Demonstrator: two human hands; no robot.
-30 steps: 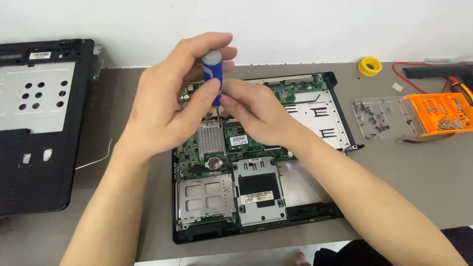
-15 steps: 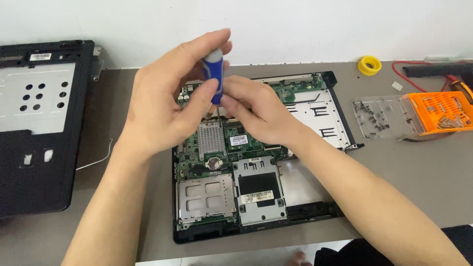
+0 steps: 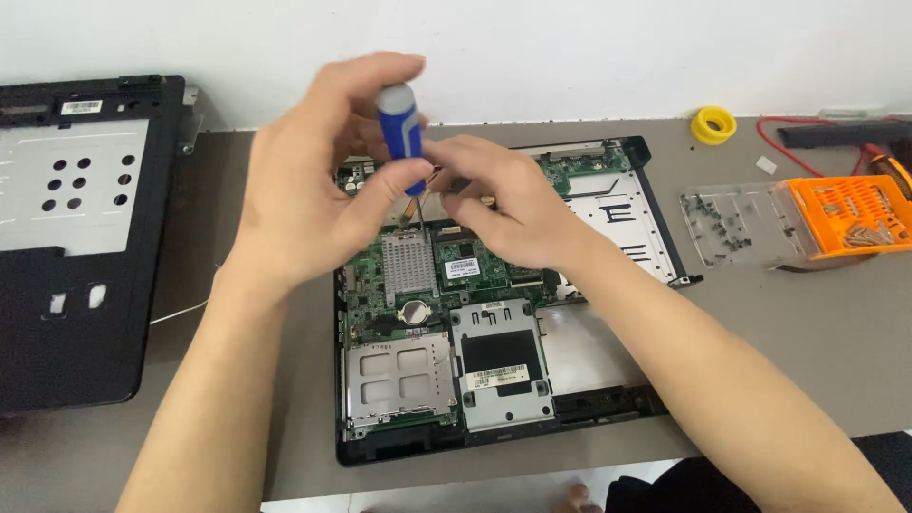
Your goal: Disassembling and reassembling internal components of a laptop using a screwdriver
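Over the laptop base point(image 3: 494, 380) — left hand point(image 3: 313, 180) grips screwdriver point(image 3: 401, 128); right hand point(image 3: 508, 204) pinches its shaft.

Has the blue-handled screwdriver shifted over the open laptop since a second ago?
No. The blue-handled screwdriver stands upright in the left hand over the same spot of the green board, left of the yellow tape roll, as before.

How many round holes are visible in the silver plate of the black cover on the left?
7 round holes, clustered in the silver plate of the black cover, left of the left hand. None seem hidden.
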